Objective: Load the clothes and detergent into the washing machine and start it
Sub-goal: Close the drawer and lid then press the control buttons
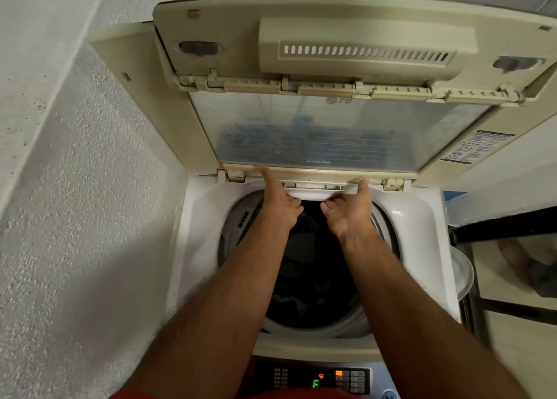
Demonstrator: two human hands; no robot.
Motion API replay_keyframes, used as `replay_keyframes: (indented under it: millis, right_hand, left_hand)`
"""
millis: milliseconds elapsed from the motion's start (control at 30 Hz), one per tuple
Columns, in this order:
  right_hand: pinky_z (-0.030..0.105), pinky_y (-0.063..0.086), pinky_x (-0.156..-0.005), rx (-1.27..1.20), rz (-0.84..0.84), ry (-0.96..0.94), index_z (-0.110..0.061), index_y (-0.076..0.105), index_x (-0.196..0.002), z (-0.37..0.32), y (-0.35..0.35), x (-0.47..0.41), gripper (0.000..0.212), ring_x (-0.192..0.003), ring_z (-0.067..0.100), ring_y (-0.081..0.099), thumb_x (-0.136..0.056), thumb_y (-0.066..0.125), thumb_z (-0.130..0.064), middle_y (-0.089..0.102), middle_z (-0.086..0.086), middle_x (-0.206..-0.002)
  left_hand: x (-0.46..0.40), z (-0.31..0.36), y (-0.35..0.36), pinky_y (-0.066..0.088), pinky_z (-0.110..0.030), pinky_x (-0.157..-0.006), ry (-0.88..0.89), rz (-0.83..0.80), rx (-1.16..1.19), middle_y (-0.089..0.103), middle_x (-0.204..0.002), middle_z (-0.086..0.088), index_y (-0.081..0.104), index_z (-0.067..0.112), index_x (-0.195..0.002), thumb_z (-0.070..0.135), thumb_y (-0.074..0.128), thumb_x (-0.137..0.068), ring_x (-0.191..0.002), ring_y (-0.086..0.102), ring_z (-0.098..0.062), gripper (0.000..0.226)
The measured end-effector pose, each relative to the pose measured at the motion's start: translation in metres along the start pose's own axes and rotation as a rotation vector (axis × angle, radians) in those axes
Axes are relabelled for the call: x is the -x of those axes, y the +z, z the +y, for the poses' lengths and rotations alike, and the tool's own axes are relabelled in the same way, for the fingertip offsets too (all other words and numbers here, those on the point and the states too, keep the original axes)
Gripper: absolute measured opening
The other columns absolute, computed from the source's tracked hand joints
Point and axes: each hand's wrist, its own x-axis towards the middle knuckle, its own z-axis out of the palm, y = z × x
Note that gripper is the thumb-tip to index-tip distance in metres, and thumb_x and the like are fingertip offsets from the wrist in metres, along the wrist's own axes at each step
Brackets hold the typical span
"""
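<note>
The top-loading washing machine point(193, 248) stands with its folding lid point(346, 133) raised toward the back. Dark clothes point(304, 266) lie in the drum. A white detergent drawer point(316, 191) sits at the back rim of the tub opening. My left hand point(278, 204) holds its left end, fingers curled under the front, thumb pointing up against the lid's lower edge. My right hand point(352, 210) holds its right end the same way, thumb on the drawer's corner. The control panel point(319, 379) at the front edge shows a green and an orange light.
A rough white wall point(75, 187) runs close along the machine's left side. To the right stand a white round basin point(462, 273) and a black metal frame point(506, 221). The raised lid hangs over the back of the opening.
</note>
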Motion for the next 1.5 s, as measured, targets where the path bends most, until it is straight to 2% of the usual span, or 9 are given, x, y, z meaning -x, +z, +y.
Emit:
replay_keyframes:
  millis: [167,333,733,867,967,1100,1167,1300,1500]
  right_hand:
    - [0.041,0.023,-0.12,-0.091,-0.058,0.026,-0.002,0.014,-0.153,-0.005,0.007,0.007,0.099,-0.145,0.031,0.027,-0.088,0.032,-0.074,0.022,0.02,-0.158]
    - [0.045,0.011,-0.123,-0.105,-0.1,0.021,0.002,0.001,-0.152,-0.007,0.001,0.017,0.117,-0.149,0.034,0.012,-0.08,0.026,-0.085,0.008,0.023,-0.16]
    - [0.047,0.011,-0.122,-0.094,-0.155,-0.03,0.001,-0.002,-0.152,-0.008,-0.001,0.022,0.121,-0.149,0.035,0.006,-0.075,0.024,-0.089,0.001,0.021,-0.161]
    - [0.045,0.014,-0.122,0.154,-0.151,-0.073,-0.003,0.006,-0.154,-0.009,-0.006,0.03,0.112,-0.149,0.032,0.014,-0.079,0.017,-0.086,0.01,0.019,-0.161]
    - [0.044,0.026,-0.118,0.502,-0.096,-0.218,-0.011,0.028,-0.151,-0.01,-0.012,0.039,0.095,-0.142,0.029,0.034,-0.086,0.022,-0.08,0.034,0.013,-0.155]
    - [0.046,0.045,-0.104,0.867,-0.045,-0.579,-0.022,0.062,-0.111,-0.016,-0.014,0.064,0.054,-0.109,0.02,0.06,-0.086,0.05,-0.067,0.064,0.004,-0.121]
    - [0.041,0.048,-0.102,0.973,-0.019,-0.74,-0.014,0.063,-0.116,-0.022,-0.012,0.082,0.048,-0.106,0.017,0.062,-0.087,0.061,-0.053,0.067,0.002,-0.114]
    - [0.037,0.046,-0.102,1.143,-0.035,-0.951,-0.011,0.062,-0.124,-0.039,-0.002,0.114,0.051,-0.119,0.018,0.058,-0.087,0.066,-0.045,0.064,0.004,-0.127]
    - [0.035,0.049,-0.092,1.404,0.008,-1.427,-0.013,0.068,-0.111,-0.073,0.019,0.164,0.034,-0.108,0.02,0.06,-0.089,0.065,-0.039,0.067,0.003,-0.116]
  left_hand:
    - [0.002,0.002,-0.003,0.019,-0.048,-0.118,-0.01,-0.033,0.024,0.02,-0.157,-0.022,0.015,0.004,-0.152,0.088,0.027,-0.075,-0.142,0.028,-0.036,0.114]
    - [0.001,0.001,-0.013,0.018,-0.047,-0.119,0.015,-0.116,0.035,0.027,-0.154,-0.023,0.02,-0.002,-0.149,0.088,0.022,-0.075,-0.142,0.028,-0.035,0.117]
    - [0.017,0.001,-0.016,0.015,-0.043,-0.12,0.089,-0.167,-0.1,0.021,-0.157,-0.021,0.015,-0.002,-0.15,0.085,0.012,-0.079,-0.144,0.026,-0.031,0.112]
    - [0.024,0.003,-0.024,0.017,-0.044,-0.12,0.137,-0.192,-0.275,0.026,-0.155,-0.018,0.018,0.0,-0.15,0.083,0.006,-0.08,-0.141,0.033,-0.028,0.109]
    - [0.04,0.003,-0.032,0.02,-0.044,-0.118,0.186,-0.221,-0.47,0.029,-0.155,-0.013,0.022,0.004,-0.15,0.077,0.008,-0.085,-0.14,0.035,-0.026,0.099]
    - [0.067,0.004,-0.043,0.032,-0.032,-0.106,0.547,-0.166,-0.891,0.047,-0.143,-0.002,0.043,0.014,-0.142,0.07,0.03,-0.091,-0.129,0.046,-0.018,0.077]
    - [0.081,0.009,-0.047,0.035,-0.029,-0.102,0.79,-0.093,-1.052,0.056,-0.134,-0.003,0.054,0.011,-0.132,0.059,0.037,-0.095,-0.124,0.051,-0.018,0.064]
    - [0.112,0.019,-0.046,0.038,-0.037,-0.109,1.051,-0.031,-1.22,0.049,-0.145,-0.004,0.045,0.015,-0.142,0.058,0.045,-0.093,-0.13,0.048,-0.019,0.065]
    - [0.163,0.032,-0.033,0.04,-0.039,-0.107,1.573,0.028,-1.307,0.059,-0.135,-0.004,0.062,0.014,-0.127,0.052,0.049,-0.091,-0.127,0.052,-0.018,0.054]
